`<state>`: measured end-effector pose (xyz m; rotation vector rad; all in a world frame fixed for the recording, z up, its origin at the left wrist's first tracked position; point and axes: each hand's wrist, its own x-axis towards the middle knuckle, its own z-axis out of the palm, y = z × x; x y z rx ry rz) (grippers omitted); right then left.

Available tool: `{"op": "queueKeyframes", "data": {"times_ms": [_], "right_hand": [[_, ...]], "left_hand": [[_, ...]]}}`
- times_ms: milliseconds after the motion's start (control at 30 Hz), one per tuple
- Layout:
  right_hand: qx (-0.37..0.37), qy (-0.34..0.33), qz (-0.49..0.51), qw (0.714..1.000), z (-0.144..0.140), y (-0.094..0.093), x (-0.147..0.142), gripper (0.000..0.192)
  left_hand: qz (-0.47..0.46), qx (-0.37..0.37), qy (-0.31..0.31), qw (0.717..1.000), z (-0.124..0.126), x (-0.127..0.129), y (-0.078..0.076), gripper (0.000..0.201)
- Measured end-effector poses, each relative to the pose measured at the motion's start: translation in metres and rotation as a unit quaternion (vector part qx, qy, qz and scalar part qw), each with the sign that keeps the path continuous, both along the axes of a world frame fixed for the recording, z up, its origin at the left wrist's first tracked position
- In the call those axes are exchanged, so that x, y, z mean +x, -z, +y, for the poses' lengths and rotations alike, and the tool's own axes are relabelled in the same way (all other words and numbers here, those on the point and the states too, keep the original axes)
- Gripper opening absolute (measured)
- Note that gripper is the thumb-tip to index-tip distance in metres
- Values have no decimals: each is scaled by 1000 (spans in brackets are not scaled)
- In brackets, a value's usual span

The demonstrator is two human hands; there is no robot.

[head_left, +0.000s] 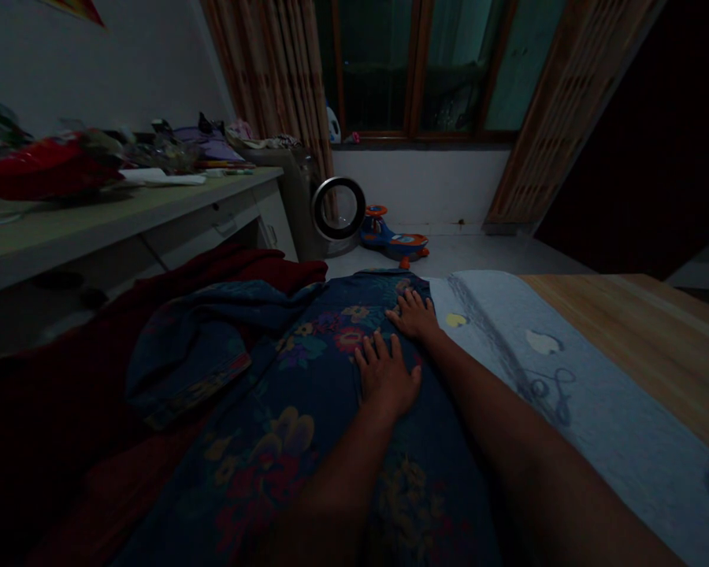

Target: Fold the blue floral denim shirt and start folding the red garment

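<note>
Much of our dark blue cotton-looking garment printed with red, yellow and purple flowers [324, 378] escapes us: its near end runs out past the bottom of the view, our forearms cover strips of its middle, and the lower left sinks into shadow. We cannot tell whether its far end is a collar or a hem. The garment lies spread along the light brown, wood-grained platform [632, 339], its long axis running from our side to the platform's far edge, and its narrower end points away from us, toward the window. Its loose flap, perhaps a sleeve [183, 339], bends out to the left over a dark red, heavy cloth [41, 417], which hides the platform's left edge.

Our left hand [388, 378] lies palm down on the print, its grip spread. Our right hand [417, 316] lies farther out, also spread, on the garment's right border near the platform's far edge. Just beside that border, a pale blue-grey patterned mat [502, 307] is partly covered by the garment. The platform's right corner is cut off. On the white-fronted desk [53, 232] to the left, a shiny red bundle [47, 169] sits among clutter too dim to name.
</note>
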<state>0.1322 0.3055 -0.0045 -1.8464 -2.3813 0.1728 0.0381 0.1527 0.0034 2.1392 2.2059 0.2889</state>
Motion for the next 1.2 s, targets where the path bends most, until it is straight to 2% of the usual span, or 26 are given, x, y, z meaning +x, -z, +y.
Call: {"op": "queueKeyframes", "data": {"times_ms": [300, 500, 600, 667, 733, 800, 967, 1100, 1200], "right_hand": [[-10, 13, 29, 999, 7, -1, -3, 74], [44, 5, 68, 997, 0, -6, -1, 52], [119, 20, 87, 989, -10, -11, 2, 39], [151, -2, 83, 985, -19, -12, 4, 34], [130, -46, 68, 988, -28, -10, 6, 34], [90, -59, 50, 993, -33, -6, 7, 40], [43, 5, 24, 999, -22, 0, 13, 65], [44, -1, 35, 998, -10, -4, 19, 62], [50, -22, 28, 998, -15, -5, 26, 58]], "left_hand": [[-1, -14, 1, 1000, -1, -1, 0, 78], [-6, 0, 3, 1000, -1, -1, 1, 78], [-6, 0, 3, 1000, -1, -1, 1, 78], [-5, -3, 2, 1000, -1, -1, 0, 79], [-5, -3, 3, 1000, -1, -1, -1, 78], [-6, -2, 6, 1000, -1, -1, -1, 78], [-7, -2, 10, 1000, -2, -2, -1, 78], [-5, -1, 9, 1000, -2, -2, -1, 79], [-7, -7, 8, 1000, -1, -2, -2, 77]]}}
